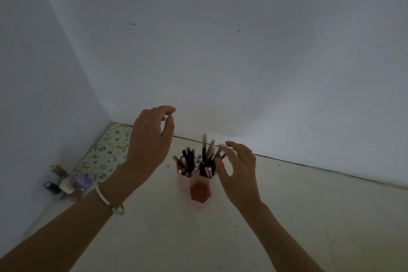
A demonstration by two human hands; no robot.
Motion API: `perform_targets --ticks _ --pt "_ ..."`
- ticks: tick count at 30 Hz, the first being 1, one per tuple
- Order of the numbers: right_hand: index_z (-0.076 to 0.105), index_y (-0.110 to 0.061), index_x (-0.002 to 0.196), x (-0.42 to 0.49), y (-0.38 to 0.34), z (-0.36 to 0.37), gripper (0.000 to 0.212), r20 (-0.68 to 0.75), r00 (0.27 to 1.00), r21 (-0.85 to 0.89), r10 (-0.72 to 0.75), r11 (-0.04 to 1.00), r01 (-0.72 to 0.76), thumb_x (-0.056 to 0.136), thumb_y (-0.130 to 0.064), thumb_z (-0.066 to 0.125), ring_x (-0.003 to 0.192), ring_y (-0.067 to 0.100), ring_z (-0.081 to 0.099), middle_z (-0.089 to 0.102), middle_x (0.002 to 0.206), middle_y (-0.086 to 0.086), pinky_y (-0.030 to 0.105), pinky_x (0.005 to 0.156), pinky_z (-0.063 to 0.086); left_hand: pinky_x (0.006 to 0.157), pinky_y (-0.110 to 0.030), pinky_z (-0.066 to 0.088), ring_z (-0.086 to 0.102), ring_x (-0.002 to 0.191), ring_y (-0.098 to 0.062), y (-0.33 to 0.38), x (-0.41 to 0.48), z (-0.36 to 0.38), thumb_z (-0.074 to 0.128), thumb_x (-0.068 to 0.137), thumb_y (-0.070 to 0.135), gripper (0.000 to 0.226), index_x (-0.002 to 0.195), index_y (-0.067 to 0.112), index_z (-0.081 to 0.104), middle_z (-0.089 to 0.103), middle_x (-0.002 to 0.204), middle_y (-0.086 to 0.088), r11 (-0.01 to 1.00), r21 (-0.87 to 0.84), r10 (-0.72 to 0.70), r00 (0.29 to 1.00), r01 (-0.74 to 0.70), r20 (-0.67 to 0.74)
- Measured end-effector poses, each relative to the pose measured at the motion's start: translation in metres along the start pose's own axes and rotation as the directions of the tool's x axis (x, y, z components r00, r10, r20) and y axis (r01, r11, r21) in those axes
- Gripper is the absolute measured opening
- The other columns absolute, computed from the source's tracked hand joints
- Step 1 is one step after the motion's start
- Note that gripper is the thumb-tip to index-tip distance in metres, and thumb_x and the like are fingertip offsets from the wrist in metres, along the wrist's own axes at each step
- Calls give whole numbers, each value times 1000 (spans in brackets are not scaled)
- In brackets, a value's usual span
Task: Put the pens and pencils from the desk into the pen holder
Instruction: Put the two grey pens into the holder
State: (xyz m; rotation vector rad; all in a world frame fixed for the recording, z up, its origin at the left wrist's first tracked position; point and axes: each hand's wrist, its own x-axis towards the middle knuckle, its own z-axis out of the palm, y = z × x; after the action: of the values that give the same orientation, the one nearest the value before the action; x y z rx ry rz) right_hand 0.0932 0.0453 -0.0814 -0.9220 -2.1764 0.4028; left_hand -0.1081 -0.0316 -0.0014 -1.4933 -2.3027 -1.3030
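Note:
A pink pen holder (199,192) with hexagonal compartments stands on the pale desk (287,216) near the back wall. Several pens and pencils (204,159) stick upright out of it. My left hand (150,141) hovers to the left of and above the holder, fingers spread and curled, holding nothing. Just right of the holder is my right hand (239,170), its fingers apart and blurred close to the tops of the rightmost pens. I see no pen lying loose on the desk.
A cluster of small bottles (66,182) stands at the left by the side wall. A floral-patterned pad (106,150) lies in the back left corner. White walls close off the desk at the back and left.

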Motion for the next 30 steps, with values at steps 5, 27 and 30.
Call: perform_targets --ticks 5,27,30 --pt "71 -18 112 -3 -2 -2 34 1 1000 -6 -10 1000 10 94 -33 46 135 22 37 48 141 9 41 113 25 87 -32 45 50 94 -6 -5 -5 -4 44 95 15 27 116 16 61 64 110 5 998 -46 -41 999 39 -34" --pt "55 -23 99 37 -68 -168 24 -536 802 278 263 952 -126 82 -7 48 88 10 56 61 98 -10 21 82 42 66 -18 49 54 76 -9 90 39 -112 54 80 1 38 105 28 46 54 95 -1 877 -396 163 944 -272 -289" --pt "56 -22 92 8 -68 -135 20 -209 859 252 467 874 -414 82 -5 57 81 18 60 63 88 -4 24 70 44 75 -30 55 58 88 -12 66 17 -80 63 79 7 55 128 23 42 52 118 -4 982 -185 7 978 32 207"
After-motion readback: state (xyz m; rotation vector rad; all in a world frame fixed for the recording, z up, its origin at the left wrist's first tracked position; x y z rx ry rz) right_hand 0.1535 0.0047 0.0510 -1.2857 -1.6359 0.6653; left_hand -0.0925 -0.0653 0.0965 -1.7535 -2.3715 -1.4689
